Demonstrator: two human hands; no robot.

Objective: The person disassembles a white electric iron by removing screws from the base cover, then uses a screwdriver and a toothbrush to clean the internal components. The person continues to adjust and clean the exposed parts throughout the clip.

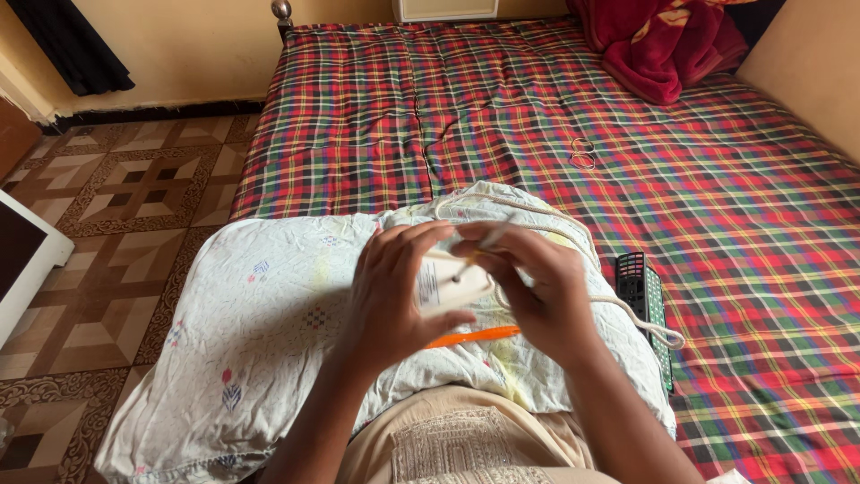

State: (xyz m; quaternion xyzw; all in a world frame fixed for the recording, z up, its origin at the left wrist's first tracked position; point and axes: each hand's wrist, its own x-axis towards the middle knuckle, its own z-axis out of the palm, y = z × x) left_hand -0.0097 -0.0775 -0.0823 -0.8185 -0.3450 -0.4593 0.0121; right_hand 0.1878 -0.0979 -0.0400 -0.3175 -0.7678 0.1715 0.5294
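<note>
My left hand (pixel 390 291) grips a small white boxy adapter (pixel 445 285) with a printed label, held above a pale flowered pillow (pixel 269 323) on my lap. Pinched in my right hand (pixel 542 287) is a thin tool (pixel 484 244), blurred, whose tip touches the adapter's top. A white cord (pixel 609 287) loops from the adapter over the pillow toward the right. An orange stick-like object (pixel 475 336) lies on the pillow under my hands.
A black remote control (pixel 647 300) lies on the plaid bedsheet (pixel 717 197) right of the pillow. Small rings (pixel 582 154) sit further up the bed. A red blanket (pixel 658 45) is heaped at the far corner. Patterned floor tiles (pixel 125 197) lie to the left.
</note>
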